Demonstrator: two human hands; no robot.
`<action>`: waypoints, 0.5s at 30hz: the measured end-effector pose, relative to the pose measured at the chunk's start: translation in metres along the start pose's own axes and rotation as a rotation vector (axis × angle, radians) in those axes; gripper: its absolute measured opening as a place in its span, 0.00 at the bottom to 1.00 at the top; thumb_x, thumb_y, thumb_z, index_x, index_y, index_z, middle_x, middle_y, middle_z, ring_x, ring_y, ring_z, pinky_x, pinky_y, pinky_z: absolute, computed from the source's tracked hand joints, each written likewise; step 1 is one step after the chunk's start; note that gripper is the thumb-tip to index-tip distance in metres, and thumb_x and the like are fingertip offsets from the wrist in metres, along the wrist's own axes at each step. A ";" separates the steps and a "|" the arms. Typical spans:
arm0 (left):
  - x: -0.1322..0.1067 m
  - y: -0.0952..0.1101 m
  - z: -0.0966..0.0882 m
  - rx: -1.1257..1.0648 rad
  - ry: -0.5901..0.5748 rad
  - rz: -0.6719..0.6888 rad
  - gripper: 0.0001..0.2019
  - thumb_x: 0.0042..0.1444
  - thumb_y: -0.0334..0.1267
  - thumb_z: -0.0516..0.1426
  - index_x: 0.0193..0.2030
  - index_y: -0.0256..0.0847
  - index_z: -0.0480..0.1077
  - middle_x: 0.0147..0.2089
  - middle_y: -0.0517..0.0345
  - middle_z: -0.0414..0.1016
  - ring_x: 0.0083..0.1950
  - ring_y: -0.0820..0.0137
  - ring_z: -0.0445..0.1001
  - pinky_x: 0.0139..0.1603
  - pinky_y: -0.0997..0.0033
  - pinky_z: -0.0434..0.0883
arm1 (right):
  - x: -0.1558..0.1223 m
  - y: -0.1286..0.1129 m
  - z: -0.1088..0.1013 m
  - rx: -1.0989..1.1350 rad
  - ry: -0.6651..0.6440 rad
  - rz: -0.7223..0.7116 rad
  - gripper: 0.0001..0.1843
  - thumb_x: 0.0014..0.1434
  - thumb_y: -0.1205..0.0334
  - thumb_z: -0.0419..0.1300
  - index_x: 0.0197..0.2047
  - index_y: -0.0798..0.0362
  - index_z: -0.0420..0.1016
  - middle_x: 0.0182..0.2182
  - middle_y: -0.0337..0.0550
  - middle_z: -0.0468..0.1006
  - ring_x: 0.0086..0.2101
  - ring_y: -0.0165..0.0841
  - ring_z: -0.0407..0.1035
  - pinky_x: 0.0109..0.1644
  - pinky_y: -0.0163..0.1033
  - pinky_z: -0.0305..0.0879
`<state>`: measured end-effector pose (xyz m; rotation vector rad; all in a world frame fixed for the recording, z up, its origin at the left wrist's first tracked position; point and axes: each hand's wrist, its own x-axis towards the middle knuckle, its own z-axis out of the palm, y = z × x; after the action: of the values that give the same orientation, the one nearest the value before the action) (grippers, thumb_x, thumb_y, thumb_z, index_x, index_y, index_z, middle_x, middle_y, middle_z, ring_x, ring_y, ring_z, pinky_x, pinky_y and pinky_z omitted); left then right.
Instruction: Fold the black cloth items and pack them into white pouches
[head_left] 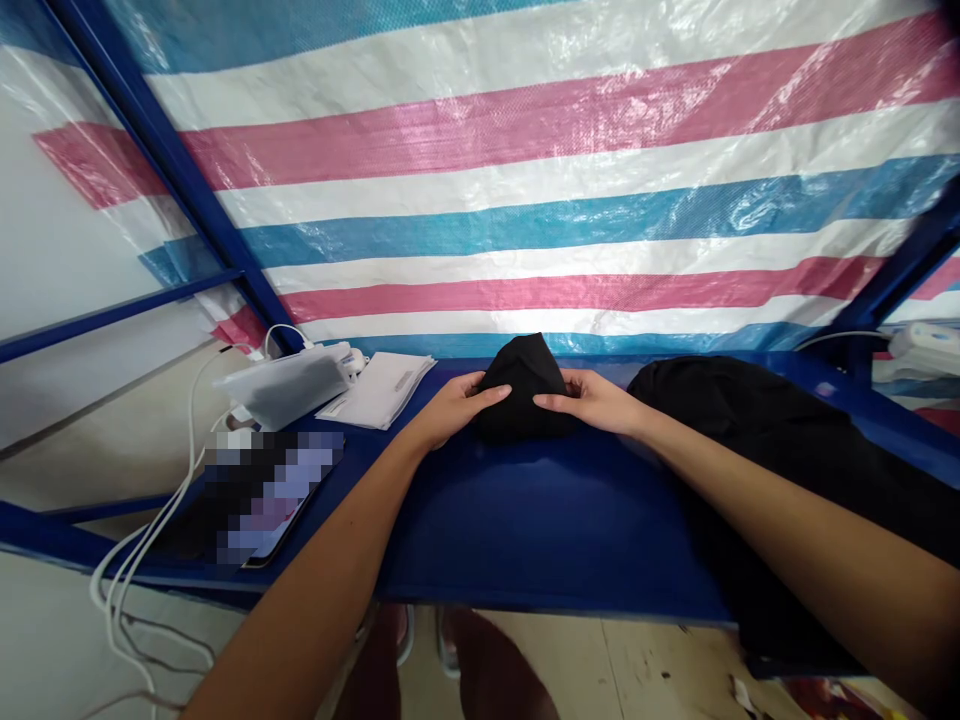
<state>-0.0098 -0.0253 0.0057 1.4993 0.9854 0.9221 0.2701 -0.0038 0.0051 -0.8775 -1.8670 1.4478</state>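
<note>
A folded bundle of black cloth (523, 395) rests on the blue metal shelf (547, 540), its top rising to a blunt point. My left hand (457, 405) grips its left side, thumb on the front and fingers tucked behind. From the right, my right hand (596, 398) holds it the same way, with the thumb pressed on the front face. Whatever lies inside or behind the folds is hidden. A larger spread of black fabric (780, 430) lies under and beyond my right forearm.
White papers (382, 388) and a translucent pouch (292, 385) sit to the left, near a partly blurred phone (289, 520). White cables (150, 540) hang over the left edge. Blue frame posts (187, 200) and a striped plastic sheet (525, 220) close off the back. A white device (926, 345) is at far right.
</note>
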 end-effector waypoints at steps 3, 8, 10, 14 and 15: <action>0.002 -0.002 0.000 0.009 0.041 0.020 0.33 0.61 0.57 0.71 0.68 0.43 0.75 0.61 0.45 0.84 0.62 0.52 0.82 0.64 0.52 0.78 | 0.001 0.001 -0.001 0.036 -0.013 0.050 0.29 0.62 0.37 0.74 0.57 0.48 0.84 0.53 0.47 0.87 0.51 0.46 0.82 0.56 0.48 0.79; 0.007 -0.008 -0.003 0.203 0.160 0.041 0.37 0.62 0.58 0.69 0.73 0.45 0.69 0.50 0.49 0.88 0.50 0.54 0.86 0.53 0.55 0.80 | 0.002 0.007 -0.006 0.023 0.127 0.114 0.36 0.60 0.33 0.73 0.60 0.49 0.78 0.44 0.48 0.86 0.36 0.42 0.81 0.36 0.45 0.81; 0.009 -0.012 -0.003 0.390 0.220 0.092 0.34 0.62 0.57 0.68 0.70 0.45 0.72 0.44 0.53 0.87 0.47 0.56 0.85 0.52 0.55 0.80 | 0.004 0.012 -0.008 -0.056 0.220 0.111 0.40 0.59 0.32 0.74 0.64 0.48 0.74 0.43 0.47 0.83 0.31 0.39 0.78 0.30 0.45 0.79; 0.012 -0.020 -0.003 0.782 0.309 0.210 0.24 0.67 0.54 0.63 0.63 0.41 0.78 0.52 0.48 0.85 0.55 0.53 0.81 0.62 0.50 0.76 | 0.010 0.024 -0.012 -0.438 0.318 -0.042 0.29 0.61 0.36 0.72 0.55 0.48 0.81 0.45 0.47 0.81 0.33 0.38 0.76 0.40 0.48 0.80; 0.012 -0.021 -0.003 0.847 0.318 0.219 0.23 0.69 0.54 0.61 0.62 0.41 0.79 0.57 0.46 0.84 0.60 0.51 0.79 0.66 0.48 0.74 | 0.011 0.026 -0.014 -0.536 0.329 -0.093 0.25 0.61 0.38 0.71 0.52 0.48 0.83 0.46 0.48 0.80 0.36 0.39 0.77 0.45 0.49 0.80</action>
<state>-0.0106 -0.0109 -0.0144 2.2386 1.5898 0.9658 0.2778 0.0176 -0.0170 -1.1748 -2.0278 0.6913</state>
